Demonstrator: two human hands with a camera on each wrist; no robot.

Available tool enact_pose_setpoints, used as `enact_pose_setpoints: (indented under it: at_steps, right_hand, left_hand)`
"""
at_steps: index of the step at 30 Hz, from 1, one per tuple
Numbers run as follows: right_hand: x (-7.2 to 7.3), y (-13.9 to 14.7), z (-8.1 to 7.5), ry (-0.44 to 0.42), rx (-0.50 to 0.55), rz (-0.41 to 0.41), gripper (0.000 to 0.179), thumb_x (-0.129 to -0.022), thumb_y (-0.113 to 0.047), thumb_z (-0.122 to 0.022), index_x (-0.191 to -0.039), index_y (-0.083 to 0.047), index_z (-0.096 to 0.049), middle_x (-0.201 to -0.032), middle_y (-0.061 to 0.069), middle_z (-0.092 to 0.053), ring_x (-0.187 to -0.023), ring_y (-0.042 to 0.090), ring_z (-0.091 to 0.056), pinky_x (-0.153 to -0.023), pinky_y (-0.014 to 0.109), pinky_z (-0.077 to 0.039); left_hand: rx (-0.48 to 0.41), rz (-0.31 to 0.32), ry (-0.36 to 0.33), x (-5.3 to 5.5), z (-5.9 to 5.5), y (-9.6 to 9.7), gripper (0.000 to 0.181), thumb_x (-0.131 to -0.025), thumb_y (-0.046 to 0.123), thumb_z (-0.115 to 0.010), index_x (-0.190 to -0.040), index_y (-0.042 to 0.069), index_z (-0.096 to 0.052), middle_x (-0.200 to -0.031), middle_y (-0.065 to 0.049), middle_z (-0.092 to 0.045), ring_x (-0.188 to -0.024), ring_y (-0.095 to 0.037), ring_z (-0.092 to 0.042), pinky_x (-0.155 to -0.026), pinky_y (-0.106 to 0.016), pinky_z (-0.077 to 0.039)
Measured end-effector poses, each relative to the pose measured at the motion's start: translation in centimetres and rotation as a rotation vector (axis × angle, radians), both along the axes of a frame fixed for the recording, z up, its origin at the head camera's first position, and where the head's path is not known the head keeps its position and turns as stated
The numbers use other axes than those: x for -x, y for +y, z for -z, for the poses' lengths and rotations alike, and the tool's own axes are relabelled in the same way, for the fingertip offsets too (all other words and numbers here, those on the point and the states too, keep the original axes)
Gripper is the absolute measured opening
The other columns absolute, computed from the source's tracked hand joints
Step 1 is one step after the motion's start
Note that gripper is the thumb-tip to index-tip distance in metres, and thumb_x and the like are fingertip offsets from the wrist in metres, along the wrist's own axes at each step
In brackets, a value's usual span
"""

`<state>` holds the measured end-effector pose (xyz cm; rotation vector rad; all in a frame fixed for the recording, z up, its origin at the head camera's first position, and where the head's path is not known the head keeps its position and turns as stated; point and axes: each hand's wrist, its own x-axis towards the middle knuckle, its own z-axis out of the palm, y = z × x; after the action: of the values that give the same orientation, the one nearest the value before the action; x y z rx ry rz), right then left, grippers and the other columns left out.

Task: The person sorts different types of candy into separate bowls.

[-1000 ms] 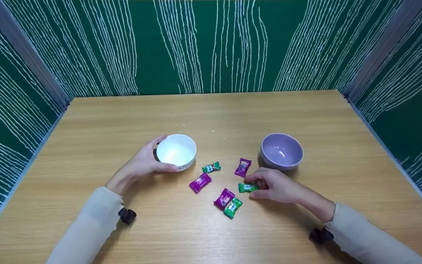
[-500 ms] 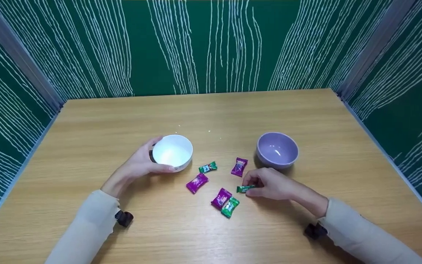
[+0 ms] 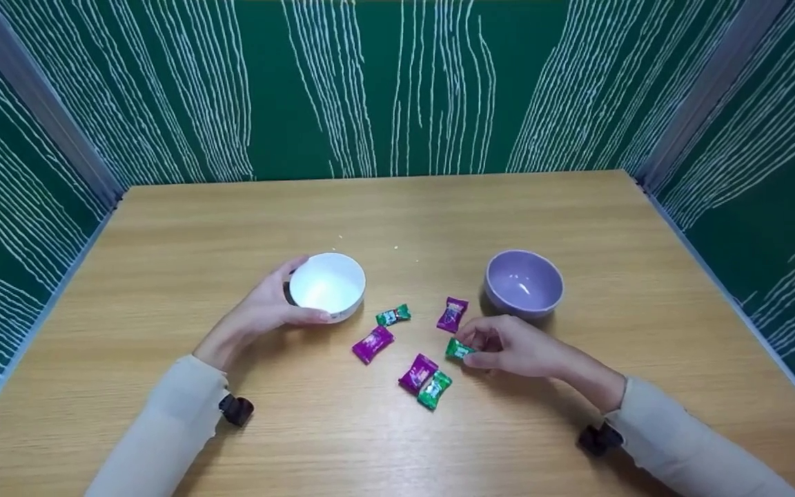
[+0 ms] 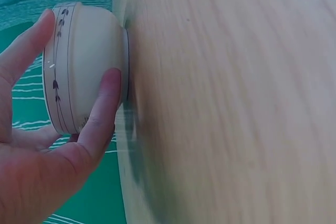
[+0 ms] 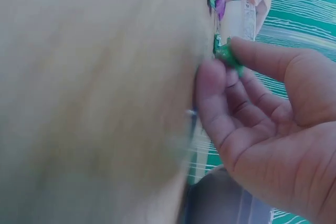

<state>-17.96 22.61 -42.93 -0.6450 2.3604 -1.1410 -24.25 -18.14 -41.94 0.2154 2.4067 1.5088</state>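
My left hand [image 3: 266, 306] holds the white bowl [image 3: 328, 284] by its side, thumb near the rim and fingers round the far wall. A leaf-patterned band runs below the rim of this bowl [image 4: 97, 51] in the left wrist view, where its foot is down at the tabletop. Between thumb and finger, my right hand [image 3: 522, 351] pinches a green wrapped candy [image 3: 457, 348], seen edge-on as a green candy [image 5: 227, 55] in the right wrist view. Purple candies lie nearby, one [image 3: 452, 315] just beyond the right fingertips.
A purple bowl [image 3: 524, 283] stands behind the right hand. Between the hands lie a green candy [image 3: 393, 315], a purple candy [image 3: 373, 344], and a touching pair, purple [image 3: 418, 373] and green [image 3: 434, 391]. Green walls with white lines border the wooden table [image 3: 370, 214].
The right fingers have closed on the green candy, which has tilted and now sits slightly raised in their pinch. The left hand keeps its hold on the white bowl. The view has shifted slightly.
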Motion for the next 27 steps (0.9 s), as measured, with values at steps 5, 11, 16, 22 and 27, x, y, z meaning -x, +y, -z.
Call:
enact_pose_setpoints:
  at_steps: [5, 11, 16, 22, 27]
  right_hand:
    - [0.0, -0.3, 0.0, -0.062, 0.07, -0.027, 0.015, -0.097, -0.012, -0.07, -0.11, -0.009, -0.066, -0.094, 0.008, -0.066, -0.077, 0.025, -0.067, -0.066, 0.034, -0.06]
    - [0.3, -0.9, -0.5, 0.009, 0.036, -0.056, 0.013, -0.096, -0.015, -0.072, -0.107, -0.01, -0.067, -0.097, 0.003, -0.067, -0.085, 0.022, -0.064, -0.075, 0.031, -0.056]
    - [0.6, -1.2, -0.9, 0.005, 0.009, -0.047, 0.019, -0.096, -0.017, -0.072, -0.113, -0.01, -0.068, -0.104, 0.001, -0.069, -0.09, 0.021, -0.064, -0.079, 0.03, -0.055]
    - [1.0, -1.8, -1.6, -0.021, 0.016, -0.058, 0.031, -0.097, -0.017, -0.071, -0.128, -0.012, -0.068, -0.115, 0.003, -0.07, -0.091, 0.023, -0.065, -0.077, 0.032, -0.058]
    - [1.3, -2.6, -2.2, -0.091, 0.033, -0.049, 0.024, -0.096, -0.014, -0.072, -0.118, -0.007, -0.068, -0.107, 0.007, -0.069, -0.088, 0.028, -0.071, -0.08, 0.04, -0.06]
  left_hand:
    - [-0.024, 0.017, -0.017, 0.0, -0.1, 0.1, 0.125, -0.063, 0.04, -0.097, -0.161, 0.015, -0.024, -0.159, -0.007, -0.034, -0.142, -0.029, -0.035, -0.12, -0.052, -0.022]
    - [-0.058, 0.052, -0.037, 0.0, -0.6, -0.2, 0.123, -0.065, 0.031, -0.097, -0.162, 0.014, -0.022, -0.16, -0.007, -0.032, -0.143, -0.028, -0.034, -0.121, -0.05, -0.022]
    - [-0.052, 0.05, -0.07, 0.0, -0.8, -0.4, 0.123, -0.065, 0.03, -0.097, -0.162, 0.015, -0.022, -0.162, -0.008, -0.028, -0.144, -0.031, -0.029, -0.122, -0.052, -0.018]
    - [-0.046, 0.06, -0.094, 0.1, -1.0, -0.7, 0.12, -0.067, 0.029, -0.096, -0.161, 0.017, -0.024, -0.162, -0.008, -0.027, -0.144, -0.032, -0.027, -0.122, -0.054, -0.016]
    - [-0.047, 0.066, -0.117, 0.3, -1.2, -1.0, 0.12, -0.066, 0.03, -0.097, -0.161, 0.017, -0.025, -0.16, -0.008, -0.029, -0.142, -0.032, -0.029, -0.121, -0.053, -0.018]
